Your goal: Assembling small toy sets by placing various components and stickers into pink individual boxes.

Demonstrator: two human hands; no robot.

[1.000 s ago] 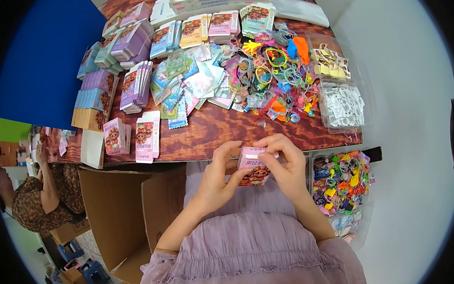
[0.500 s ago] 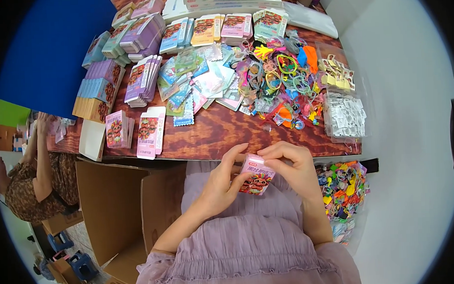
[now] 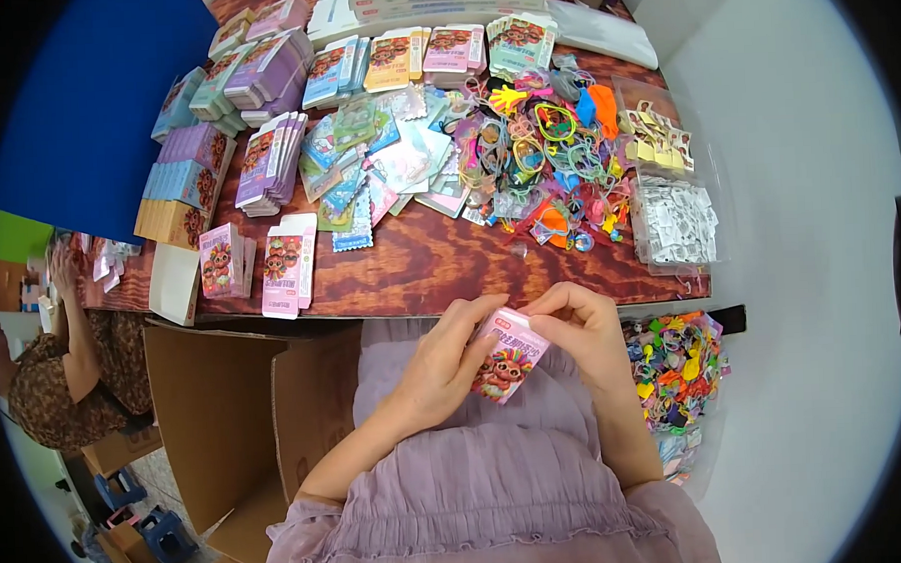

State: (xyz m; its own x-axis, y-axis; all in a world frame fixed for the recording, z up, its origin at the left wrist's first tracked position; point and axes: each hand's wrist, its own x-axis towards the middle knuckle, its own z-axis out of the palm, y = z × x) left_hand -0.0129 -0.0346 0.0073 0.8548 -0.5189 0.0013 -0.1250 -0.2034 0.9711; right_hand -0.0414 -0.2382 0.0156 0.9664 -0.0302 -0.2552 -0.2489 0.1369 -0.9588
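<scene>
- While both hands sit over the person's lap, just below the near edge of the wooden surface [image 3: 420, 273], they're sharing one small pink box [image 3: 510, 356] with a cartoon critter printed on it.
- Left hand [image 3: 444, 366] is curled around the box's left side, thumb up against its top corner, so it's pinching the box, not spread out.
- Right hand [image 3: 583, 328] has its fingers bent down onto the box's upper right end, also gripping it. Looks like the fingertips are right on the top flap, but whether that flap is open is too small to tell.
- Box is tilted, held in the air above the lilac dress [image 3: 497, 478], not touching the surface.
- Up on the surface: two flat pink cartons [image 3: 271, 260] lie near the front left edge, with stacks of purple and teal cartons [image 3: 268, 159] behind them.
- Middle of the surface has a mess of sticker packets [image 3: 377, 165], and right of that a tangled pile of colourful rubbery toys [image 3: 545, 149].
- Clear tub of white bits [image 3: 677, 224] sits at the far right edge.
- Another bin of colourful toys [image 3: 677, 373] is just to the right of the right hand, lower than the surface.
- Open cardboard box [image 3: 217, 419] stands on the floor at the person's left.
- Another person [image 3: 61, 365] in a patterned top is seated at far left.
</scene>
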